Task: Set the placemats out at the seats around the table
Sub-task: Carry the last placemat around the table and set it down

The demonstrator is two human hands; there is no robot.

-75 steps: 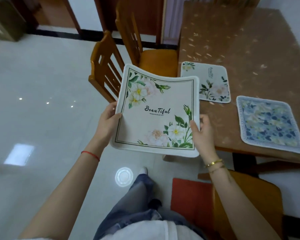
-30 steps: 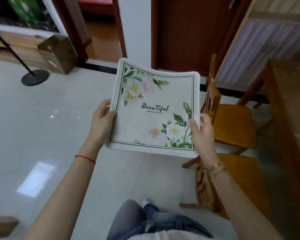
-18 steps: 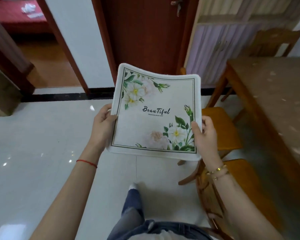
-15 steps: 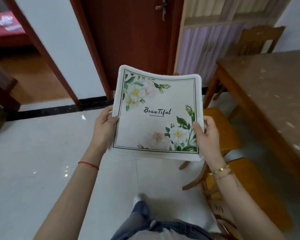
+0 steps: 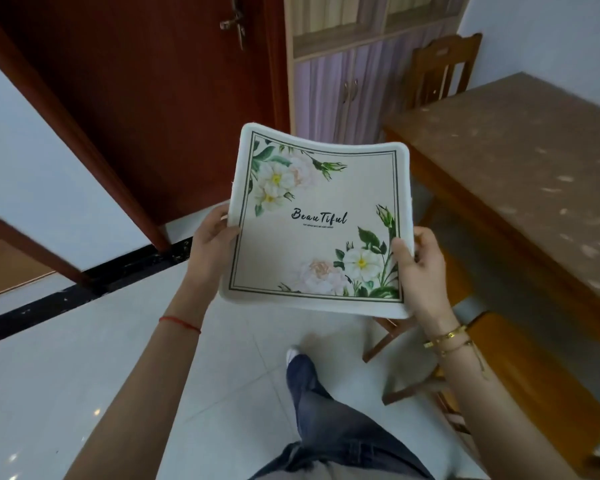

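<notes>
Floral placemat (image 5: 317,223) carried in air, beside the surface (image 5: 520,161).
Pinched at both side edges by left hand (image 5: 210,244) and right hand (image 5: 420,268); light, soft, sagging, probably easy to lay flat.

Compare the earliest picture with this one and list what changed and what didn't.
The person walked along the brown speckled table toward its far end; the two placemats lying on it have left view. Unchanged: left hand and right hand grip the white floral "Beautiful" placemat by its sides, off the table.
</notes>
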